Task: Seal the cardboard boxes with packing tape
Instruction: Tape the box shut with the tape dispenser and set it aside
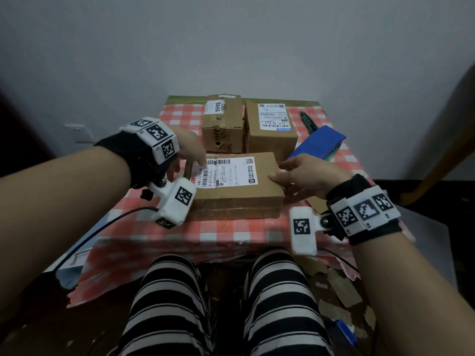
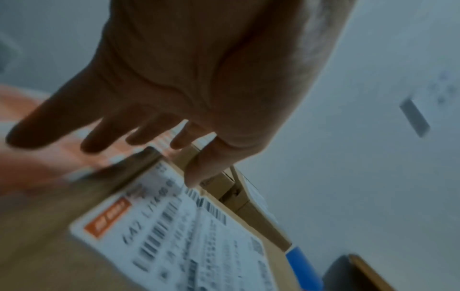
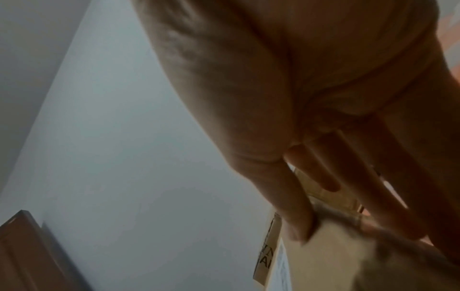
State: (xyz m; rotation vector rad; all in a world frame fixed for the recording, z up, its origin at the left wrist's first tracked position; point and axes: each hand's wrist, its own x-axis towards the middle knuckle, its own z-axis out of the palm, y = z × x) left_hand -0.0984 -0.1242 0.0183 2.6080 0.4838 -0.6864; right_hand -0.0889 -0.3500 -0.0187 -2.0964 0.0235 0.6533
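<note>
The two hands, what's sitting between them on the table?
In the head view, the flat box with the shipping label lies between the left hand and right hand.

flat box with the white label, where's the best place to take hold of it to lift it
Grip the flat box by its two short ends, one hand from each side, fingers hooked under the edges. It lies flat and wide on the checked cloth, too broad for one hand. The left hand and right hand are already at those ends.
</note>
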